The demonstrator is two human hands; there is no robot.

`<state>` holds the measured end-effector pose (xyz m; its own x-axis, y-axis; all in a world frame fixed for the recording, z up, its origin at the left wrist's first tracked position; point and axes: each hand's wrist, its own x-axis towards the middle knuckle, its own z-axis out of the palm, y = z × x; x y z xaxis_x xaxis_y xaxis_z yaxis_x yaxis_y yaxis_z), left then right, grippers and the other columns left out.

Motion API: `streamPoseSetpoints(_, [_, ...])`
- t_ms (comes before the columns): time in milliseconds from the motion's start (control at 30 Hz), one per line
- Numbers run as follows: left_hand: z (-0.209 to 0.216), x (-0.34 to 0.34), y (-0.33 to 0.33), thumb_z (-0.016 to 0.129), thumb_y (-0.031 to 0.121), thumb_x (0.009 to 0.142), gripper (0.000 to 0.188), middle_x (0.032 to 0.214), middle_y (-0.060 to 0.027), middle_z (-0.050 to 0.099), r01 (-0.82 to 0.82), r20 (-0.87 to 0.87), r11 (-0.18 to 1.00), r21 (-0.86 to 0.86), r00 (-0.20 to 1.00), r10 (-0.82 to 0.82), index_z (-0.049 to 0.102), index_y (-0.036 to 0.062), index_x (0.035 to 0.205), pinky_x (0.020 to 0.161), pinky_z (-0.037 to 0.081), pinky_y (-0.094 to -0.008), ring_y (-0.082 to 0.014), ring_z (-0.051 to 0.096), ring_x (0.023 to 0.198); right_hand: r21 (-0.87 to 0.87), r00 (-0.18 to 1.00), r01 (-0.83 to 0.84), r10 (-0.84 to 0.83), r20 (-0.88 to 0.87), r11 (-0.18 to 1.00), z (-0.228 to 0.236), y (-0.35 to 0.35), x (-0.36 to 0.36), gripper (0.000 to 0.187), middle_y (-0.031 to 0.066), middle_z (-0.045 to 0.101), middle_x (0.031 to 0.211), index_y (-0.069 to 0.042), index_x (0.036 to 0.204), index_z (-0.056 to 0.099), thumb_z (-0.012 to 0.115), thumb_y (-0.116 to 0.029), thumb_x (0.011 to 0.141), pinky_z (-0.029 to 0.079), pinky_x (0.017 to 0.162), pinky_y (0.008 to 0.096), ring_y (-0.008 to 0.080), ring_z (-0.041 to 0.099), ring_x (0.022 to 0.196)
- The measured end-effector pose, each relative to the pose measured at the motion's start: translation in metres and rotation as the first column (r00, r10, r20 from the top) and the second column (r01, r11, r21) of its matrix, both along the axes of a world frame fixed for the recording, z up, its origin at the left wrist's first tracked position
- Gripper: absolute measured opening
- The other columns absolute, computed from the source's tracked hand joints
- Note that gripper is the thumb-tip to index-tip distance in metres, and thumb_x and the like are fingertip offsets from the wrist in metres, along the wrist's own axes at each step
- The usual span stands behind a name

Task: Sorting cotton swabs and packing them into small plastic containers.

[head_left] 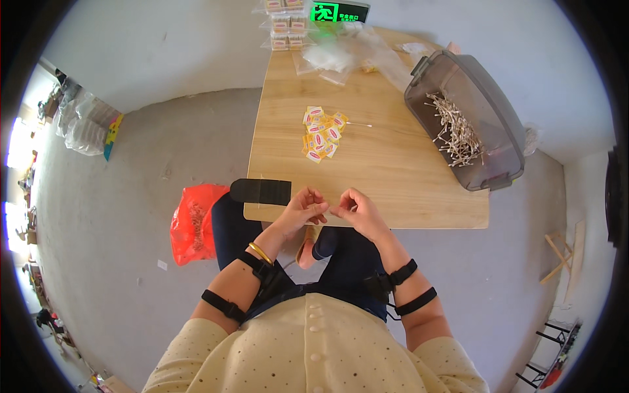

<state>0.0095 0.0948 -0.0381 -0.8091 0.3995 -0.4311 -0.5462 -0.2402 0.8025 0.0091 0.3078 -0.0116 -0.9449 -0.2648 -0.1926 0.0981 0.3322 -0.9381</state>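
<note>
Over the front edge of the wooden table, my left hand [308, 208] and my right hand [359, 211] face each other with fingertips pinched close together. Whatever lies between the fingers is too small to make out. Farther up the table is a loose pile of small yellow and white printed cards [320, 136]. A single cotton swab [359, 124] sticks out to the right of this pile. At the right, a grey see-through plastic bin [488, 85] stands tilted, holding many loose cotton swabs [455, 131].
A black flat strap-like piece [261, 191] lies at the table's left front corner. Clear plastic bags [331, 57] cover the far end, beside stacked packs of swabs [288, 33] and a green lit sign [337, 12]. A red plastic bag [193, 226] hangs left of my leg.
</note>
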Motion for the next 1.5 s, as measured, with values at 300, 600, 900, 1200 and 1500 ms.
streamPoseSetpoints(300, [0.001,0.005,0.001,0.073,0.027,0.098,0.033,0.099,-0.0020,0.068,-0.015,0.004,1.000,0.020,1.000,0.015,0.052,0.0115,0.119,0.067,0.045,-0.0217,-0.0116,0.069,0.079,0.005,0.992,-0.122,0.122,0.023,0.992,0.005,-0.003,-0.007,0.028,0.0024,0.060,0.094,-0.005,0.097,0.060,0.080,-0.025,0.090,0.047,0.077,0.0308,0.0129,0.054,0.084])
streamPoseSetpoints(600, [0.008,0.017,0.003,0.073,0.022,0.096,0.030,0.105,-0.0043,0.069,-0.027,-0.371,0.960,-0.279,0.925,-0.082,0.060,0.0051,0.116,0.068,0.052,-0.0251,-0.0117,0.067,0.086,0.001,1.000,0.020,-0.020,-0.020,1.000,0.017,0.000,-0.004,0.020,0.0068,0.062,0.096,-0.003,0.091,0.068,0.076,-0.021,0.091,0.050,0.077,0.0332,0.0179,0.061,0.085])
streamPoseSetpoints(900, [0.024,0.020,0.007,0.072,0.017,0.092,0.030,0.108,-0.0052,0.068,-0.034,-0.162,0.997,-0.062,0.987,0.024,0.063,0.0052,0.118,0.082,0.055,-0.0327,-0.0155,0.066,0.095,0.241,0.902,0.055,0.055,-0.428,0.969,0.018,0.007,0.018,0.018,0.0088,0.062,0.085,-0.003,0.089,0.065,0.081,-0.011,0.083,0.052,0.076,0.0389,0.0264,0.062,0.080])
streamPoseSetpoints(1200, [0.087,0.026,-0.003,0.088,0.034,0.080,0.043,0.086,-0.0024,0.069,-0.127,-0.537,0.719,-0.683,0.755,-0.376,0.072,0.0032,0.105,0.068,0.047,-0.0308,-0.0116,0.061,0.080,-0.266,0.998,0.050,-0.060,-0.032,0.963,0.068,0.013,0.020,0.011,-0.0020,0.067,0.093,-0.005,0.097,0.067,0.073,-0.014,0.095,0.046,0.077,0.0256,0.0071,0.058,0.087])
streamPoseSetpoints(1500, [0.157,0.059,-0.022,0.078,0.011,0.090,0.024,0.097,-0.0042,0.075,-0.186,-0.514,0.974,-0.132,0.853,0.093,0.074,0.0003,0.112,0.082,0.053,-0.0256,-0.0085,0.067,0.089,-0.453,0.998,-0.062,0.068,-0.003,0.889,0.116,0.007,0.053,0.011,-0.0004,0.067,0.104,-0.003,0.109,0.063,0.067,-0.005,0.099,0.049,0.092,0.0265,0.0074,0.061,0.099])
